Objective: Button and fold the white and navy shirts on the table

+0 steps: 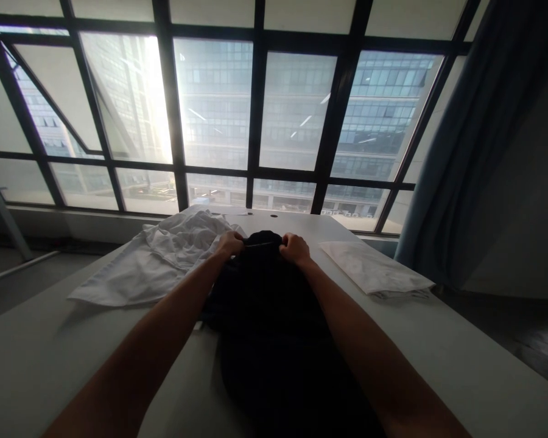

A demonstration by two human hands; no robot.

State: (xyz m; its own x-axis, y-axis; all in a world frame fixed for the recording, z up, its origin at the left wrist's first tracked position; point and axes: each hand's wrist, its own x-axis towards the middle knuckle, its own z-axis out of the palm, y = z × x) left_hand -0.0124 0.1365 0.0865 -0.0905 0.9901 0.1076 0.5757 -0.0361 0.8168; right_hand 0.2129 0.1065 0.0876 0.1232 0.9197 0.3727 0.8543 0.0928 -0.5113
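Note:
A black garment (269,304) lies on the white table (442,340), stretching from its middle toward me. At its far end my left hand (231,243) pinches the left corner of the edge. Level with it, my right hand (295,247) grips the opposite corner, fingers closed. Between the hands the cloth edge bunches up, with a thin pale line across it. The garment is too dark to tell its exact kind. Part of my own dark clothing may merge with its near end.
A crumpled white cloth (164,258) covers the table's left side, close to my left hand. Folded white fabric (374,267) rests near the right edge. Behind the table stand large framed windows (214,109), one tilted open. A blue curtain (456,158) hangs at the right.

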